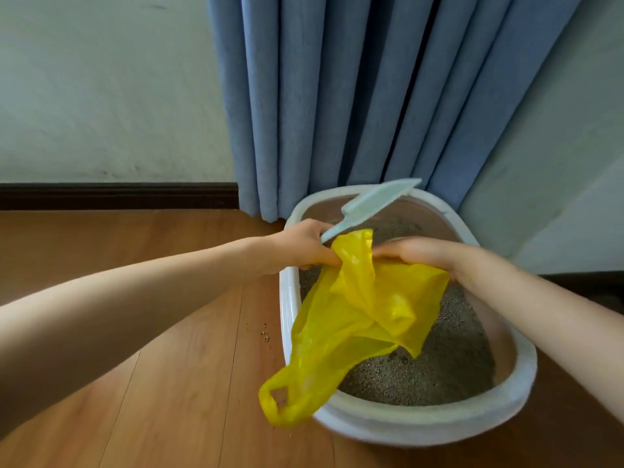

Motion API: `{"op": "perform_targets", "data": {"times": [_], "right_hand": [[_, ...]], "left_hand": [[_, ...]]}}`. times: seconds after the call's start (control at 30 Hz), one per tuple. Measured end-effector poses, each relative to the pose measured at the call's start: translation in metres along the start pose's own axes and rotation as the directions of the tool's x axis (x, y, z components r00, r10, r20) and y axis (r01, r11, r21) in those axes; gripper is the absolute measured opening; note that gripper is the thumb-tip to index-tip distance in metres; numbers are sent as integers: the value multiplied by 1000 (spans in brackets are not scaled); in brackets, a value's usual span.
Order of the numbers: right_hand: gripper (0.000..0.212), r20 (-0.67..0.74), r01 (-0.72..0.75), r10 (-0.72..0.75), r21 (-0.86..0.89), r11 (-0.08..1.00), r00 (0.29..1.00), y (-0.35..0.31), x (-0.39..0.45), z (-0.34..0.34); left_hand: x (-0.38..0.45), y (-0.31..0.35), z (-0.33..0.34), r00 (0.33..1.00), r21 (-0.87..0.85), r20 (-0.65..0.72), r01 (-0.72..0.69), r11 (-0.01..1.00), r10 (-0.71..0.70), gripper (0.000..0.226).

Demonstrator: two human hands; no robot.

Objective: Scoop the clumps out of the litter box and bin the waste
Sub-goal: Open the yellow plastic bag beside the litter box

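— Left hand (304, 244) grips both the scoop (371, 206) handle and a corner of the yellow bag (364, 305); right hand (422, 253) pinches the bag's other edge.

— How far along?

— Barely started, I'd say. The bag hangs unopened over the litter box (439, 423), litter (439, 359) seemingly unscooped.

— Anything in the way?

— Spilled grains (265, 336) on the floor (169, 383); the curtain (354, 96) hangs behind.
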State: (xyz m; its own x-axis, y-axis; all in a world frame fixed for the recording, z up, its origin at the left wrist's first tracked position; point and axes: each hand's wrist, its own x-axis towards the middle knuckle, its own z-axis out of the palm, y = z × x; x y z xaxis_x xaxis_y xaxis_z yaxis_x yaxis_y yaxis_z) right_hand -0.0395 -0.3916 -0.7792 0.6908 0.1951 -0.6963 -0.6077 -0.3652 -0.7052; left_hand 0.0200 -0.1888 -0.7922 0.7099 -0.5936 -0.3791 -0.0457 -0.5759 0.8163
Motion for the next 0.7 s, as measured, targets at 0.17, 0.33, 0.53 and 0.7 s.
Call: {"op": "perform_targets", "data": {"times": [0.17,0.33,0.53,0.7], "right_hand": [[22,-161,171,-158,66,983,974,5,8,6],[29,-224,260,-252,7,966,941,1,12,23],[20,-323,317,-166,503,804,932,1,19,53],[15,-414,406,-128,701,587,901,-4,16,43]], "left_hand": [[-1,-9,11,984,-24,-120,132,991,-134,17],[1,-11,24,956,4,-240,173,985,-167,12],[-4,-2,44,973,149,-224,96,984,-61,10],[-7,-5,39,974,89,-185,148,985,-129,21]]}}
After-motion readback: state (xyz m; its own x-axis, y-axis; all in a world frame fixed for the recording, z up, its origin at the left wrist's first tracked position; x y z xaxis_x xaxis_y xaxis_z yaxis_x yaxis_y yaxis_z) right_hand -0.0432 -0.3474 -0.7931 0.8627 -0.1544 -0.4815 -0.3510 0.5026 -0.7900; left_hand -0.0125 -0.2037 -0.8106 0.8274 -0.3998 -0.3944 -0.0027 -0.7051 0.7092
